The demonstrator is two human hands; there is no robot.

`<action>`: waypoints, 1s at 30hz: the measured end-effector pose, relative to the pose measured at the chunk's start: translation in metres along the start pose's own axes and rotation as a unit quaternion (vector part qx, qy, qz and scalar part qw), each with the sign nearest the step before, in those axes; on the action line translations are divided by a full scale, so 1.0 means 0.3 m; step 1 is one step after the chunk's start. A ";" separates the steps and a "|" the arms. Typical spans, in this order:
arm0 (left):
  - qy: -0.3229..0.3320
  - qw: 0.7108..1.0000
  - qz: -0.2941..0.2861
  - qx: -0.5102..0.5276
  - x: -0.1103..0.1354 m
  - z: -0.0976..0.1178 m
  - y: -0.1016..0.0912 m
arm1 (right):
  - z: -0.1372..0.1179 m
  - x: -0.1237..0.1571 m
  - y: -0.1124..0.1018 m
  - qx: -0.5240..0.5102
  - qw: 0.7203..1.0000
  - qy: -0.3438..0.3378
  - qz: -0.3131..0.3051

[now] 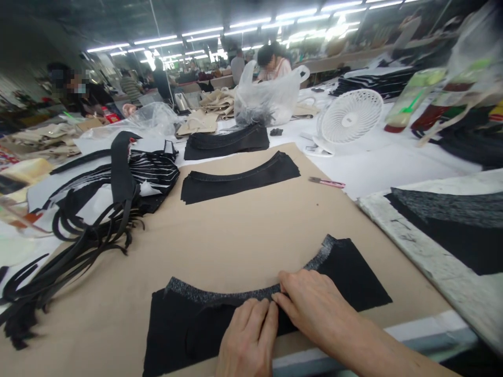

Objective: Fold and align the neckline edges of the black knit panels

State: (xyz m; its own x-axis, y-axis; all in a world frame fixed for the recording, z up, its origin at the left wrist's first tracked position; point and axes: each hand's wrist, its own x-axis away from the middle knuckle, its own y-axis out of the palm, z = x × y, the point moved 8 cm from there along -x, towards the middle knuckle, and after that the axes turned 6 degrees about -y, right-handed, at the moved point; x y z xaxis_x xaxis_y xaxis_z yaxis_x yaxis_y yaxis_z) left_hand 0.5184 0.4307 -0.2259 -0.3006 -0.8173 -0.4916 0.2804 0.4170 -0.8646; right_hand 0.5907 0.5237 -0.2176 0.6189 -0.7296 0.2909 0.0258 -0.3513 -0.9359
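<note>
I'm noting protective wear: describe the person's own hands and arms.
The left hand and right hand are bare: no gloves, rings or markings show. The right forearm is bare, with no sleeve or watch in view. The left forearm is out of frame.

Bottom centre: cloth piece point(173, 330) plain black, its curved edge point(188, 291) speckled grey; worktop point(243, 230) under it plain tan. Left: straps point(90, 243) black, layered stack point(159, 175) black with white stripes; centre: smaller pile point(239, 184) solid black. Upper right: fan point(349, 118) all white; right of centre: snips point(332, 184) pink-handled; far right: panel point(463, 243) black with flecked grey band point(451, 208).
</note>
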 end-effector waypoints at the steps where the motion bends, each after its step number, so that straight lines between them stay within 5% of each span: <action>1: -0.010 1.000 0.000 0.001 0.004 -0.005 0.004 | 0.008 0.003 -0.005 -0.003 1.000 0.001 0.006; 9: -0.063 0.998 -0.015 0.011 0.002 -0.021 0.034 | 0.169 0.035 -0.074 -0.058 0.998 0.002 0.004; 13: -0.055 0.998 0.027 -0.022 0.001 -0.017 0.025 | 0.229 0.033 -0.074 -0.067 0.998 0.008 -0.017; 18: -0.029 0.996 0.064 -0.059 -0.008 0.000 0.013 | 0.239 0.023 -0.069 -0.040 0.999 0.006 -0.010; 30: -0.016 0.994 0.048 -0.099 -0.006 0.001 0.029 | 0.241 0.018 -0.064 -0.013 1.000 0.011 0.006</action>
State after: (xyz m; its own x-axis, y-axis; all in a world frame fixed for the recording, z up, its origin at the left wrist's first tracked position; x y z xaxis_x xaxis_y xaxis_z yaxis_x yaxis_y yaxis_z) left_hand 0.5217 0.4355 -0.2325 -0.2502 -0.7809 -0.5723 0.1212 0.5612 -0.8188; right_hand 0.6501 0.5690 -0.2123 0.6014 -0.7467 0.2841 -0.0025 -0.3574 -0.9340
